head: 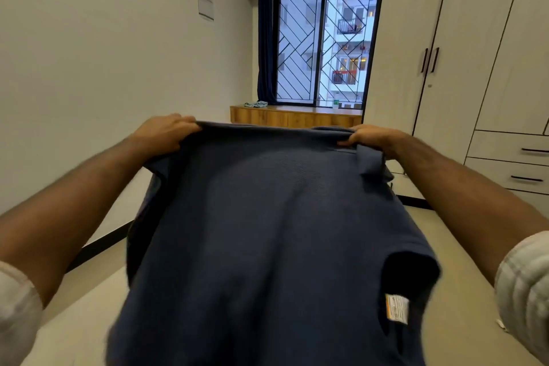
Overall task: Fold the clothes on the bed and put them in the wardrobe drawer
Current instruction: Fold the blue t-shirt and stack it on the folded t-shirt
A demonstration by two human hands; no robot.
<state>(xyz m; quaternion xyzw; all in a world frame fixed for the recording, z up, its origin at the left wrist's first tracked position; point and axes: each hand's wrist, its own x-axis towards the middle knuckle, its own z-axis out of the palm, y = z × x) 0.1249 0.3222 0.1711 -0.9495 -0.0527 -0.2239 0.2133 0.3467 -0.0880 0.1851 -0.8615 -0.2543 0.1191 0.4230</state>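
Observation:
A navy blue shirt [267,232] hangs stretched in the air in front of me and fills the lower middle of the view. My left hand [166,134] grips its top edge at the left corner. My right hand [371,137] grips the top edge at the right, beside the collar. A white label [396,307] shows inside a sleeve opening at the lower right. The wardrobe [463,38] stands along the right wall, its doors closed, with closed drawers [511,147] low down. The bed is out of view.
A barred window [323,47] with a dark curtain [265,38] fills the far wall above a low wooden bench [297,117]. A small light-blue cloth [256,104] lies on the bench. A white wall runs along the left; beige floor [89,291] lies below.

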